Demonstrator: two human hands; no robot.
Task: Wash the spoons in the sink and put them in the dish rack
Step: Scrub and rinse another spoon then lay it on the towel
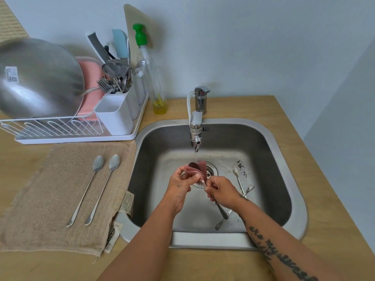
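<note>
Over the drain of the steel sink [284, 179], my left hand [179, 184] grips a pink mesh scrubbing cloth [197, 169] folded around the bowl of a long spoon. My right hand [222, 192] pinches that spoon's handle [220, 206], which points down toward me. Water runs from the tap [196, 129] onto the cloth. Two more spoons [241, 185] lie crossed on the sink floor at the right, partly behind my right wrist. Two long spoons [95, 189] lie side by side on a beige towel [50, 199] left of the sink. The white dish rack [75, 128] stands at the back left.
The rack holds a large steel bowl [36, 78], a pink plate and a white cutlery holder [116, 110] full of forks and utensils. A soap bottle with a green cap [152, 78] stands beside it. Dark crumbs dot the sink floor at the right.
</note>
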